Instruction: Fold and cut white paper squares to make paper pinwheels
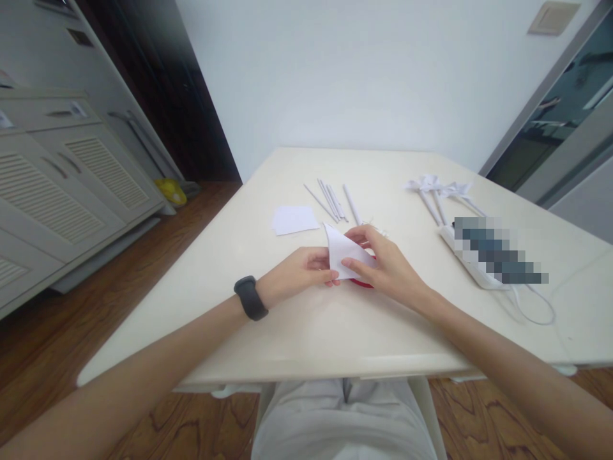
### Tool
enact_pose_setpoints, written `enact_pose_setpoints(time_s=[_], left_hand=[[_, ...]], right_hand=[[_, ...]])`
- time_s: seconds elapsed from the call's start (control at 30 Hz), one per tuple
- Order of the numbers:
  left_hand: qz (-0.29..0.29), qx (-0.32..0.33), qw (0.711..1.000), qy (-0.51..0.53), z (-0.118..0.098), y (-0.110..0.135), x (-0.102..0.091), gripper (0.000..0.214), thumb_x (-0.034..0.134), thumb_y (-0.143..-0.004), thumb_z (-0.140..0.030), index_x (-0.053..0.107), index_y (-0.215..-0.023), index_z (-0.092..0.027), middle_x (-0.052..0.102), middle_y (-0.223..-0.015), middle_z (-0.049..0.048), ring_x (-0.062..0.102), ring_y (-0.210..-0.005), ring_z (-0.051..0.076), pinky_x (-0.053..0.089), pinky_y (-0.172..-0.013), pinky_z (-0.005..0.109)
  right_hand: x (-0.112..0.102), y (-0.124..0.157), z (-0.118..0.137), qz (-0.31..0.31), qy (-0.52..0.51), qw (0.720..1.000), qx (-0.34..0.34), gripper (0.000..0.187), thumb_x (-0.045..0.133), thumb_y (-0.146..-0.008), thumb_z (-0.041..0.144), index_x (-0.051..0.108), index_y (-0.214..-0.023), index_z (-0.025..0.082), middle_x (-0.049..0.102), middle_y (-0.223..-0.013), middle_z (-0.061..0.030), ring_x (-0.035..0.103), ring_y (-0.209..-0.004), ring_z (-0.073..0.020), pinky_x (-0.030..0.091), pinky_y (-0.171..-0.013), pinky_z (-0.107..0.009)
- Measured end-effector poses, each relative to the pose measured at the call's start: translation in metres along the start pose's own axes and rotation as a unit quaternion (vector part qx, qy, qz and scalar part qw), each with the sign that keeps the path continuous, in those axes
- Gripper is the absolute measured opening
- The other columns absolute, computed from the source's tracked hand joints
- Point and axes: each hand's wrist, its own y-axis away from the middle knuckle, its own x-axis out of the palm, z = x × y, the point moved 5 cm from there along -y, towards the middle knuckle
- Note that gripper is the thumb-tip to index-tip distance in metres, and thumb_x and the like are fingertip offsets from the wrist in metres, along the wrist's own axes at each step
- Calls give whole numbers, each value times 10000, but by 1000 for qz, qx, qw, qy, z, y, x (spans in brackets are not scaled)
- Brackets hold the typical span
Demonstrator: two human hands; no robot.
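Between my two hands a sheet of white paper (343, 255) is held up, its upper left edge curving. My left hand (313, 267) pinches its lower left side, thumb in front and fingers behind. On the right side, my right hand (378, 259) grips it with the thumb across the front. Something red (363, 283) shows beneath the paper by my right hand; its kind is mostly hidden. Just beyond my left hand lies a stack of white paper (294, 219). Several thin white paper rolls (330, 201) and one thicker roll (352, 203) lie farther back.
White paper flowers (438, 186) on rolled stems lie at the right, by a white box-like object (472, 255) with a blurred-out top and a cable (550, 306). A wall stands behind the table (230, 345). Small scraps (376, 229) lie behind my right hand.
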Motion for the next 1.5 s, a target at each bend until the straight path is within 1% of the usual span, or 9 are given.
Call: enact_pose_setpoints(time_s=[0.13,0.4,0.5,0.63,0.73,0.8,0.9,1.17,1.5], left_hand=[[4,-5,1000,4,2,0,0,333,609,-735,-227,597,-1060,-152,659,-1014,79,608,-959,226,433,-895,402],[-1,-15,1000,4,1,0,-3,371,655,-694,-224,609,-1059,-171,673,-1006,73,610,-969,236,427,-909,417],[-5,-30,999,14,0,1,-2,323,655,-688,-223,634,-1006,-172,682,-975,67,616,-956,243,432,-900,426],[-5,-44,999,25,-1,2,-1,195,653,-700,-267,664,-867,-168,693,-904,62,632,-892,219,457,-856,376],[-16,-49,998,41,-1,2,-4,179,621,-743,-321,638,-799,-153,691,-874,75,632,-848,194,457,-846,358],[-20,-57,996,67,0,2,-6,201,586,-777,-339,616,-795,-141,688,-881,90,629,-827,175,453,-846,351],[-20,-60,994,88,2,1,-7,194,585,-786,-326,606,-811,-135,687,-895,93,623,-814,154,449,-837,326],[-25,-57,996,60,5,0,-8,179,606,-768,-288,630,-827,-121,688,-882,79,623,-809,153,458,-801,294],[-62,-62,995,54,7,1,-11,178,663,-719,-265,640,-855,-152,708,-838,57,641,-768,151,487,-748,273]], right_hand=[[3,-1,-6,30,-50,997,42,191,513,-806,194,481,-993,221,620,-954,-26,571,-867,-184,418,-729,-297],[1,-2,-12,30,-137,988,67,172,511,-796,157,499,-961,201,604,-911,-23,570,-843,-166,418,-746,-288],[1,-2,-13,25,-136,988,71,166,506,-795,149,502,-954,197,598,-916,-25,564,-840,-163,413,-743,-286],[-1,-2,-15,13,-120,990,75,152,496,-804,160,502,-950,202,594,-912,-20,554,-829,-162,406,-734,-285],[-2,-3,-16,4,-110,991,71,142,498,-807,166,500,-945,198,586,-885,-17,543,-801,-157,402,-714,-278],[-3,-3,-17,-2,-111,991,70,132,498,-809,169,498,-939,193,583,-877,-19,539,-795,-155,400,-708,-275],[-3,-3,-17,-3,-113,991,71,125,498,-810,166,495,-933,190,583,-890,-23,539,-811,-156,398,-711,-273],[-2,-4,-16,-2,-114,991,70,119,503,-802,144,491,-910,193,575,-860,-12,527,-782,-147,395,-686,-261],[-2,-3,-23,-6,-134,986,93,123,510,-804,179,508,-925,198,595,-901,-28,553,-828,-170,425,-712,-291]])
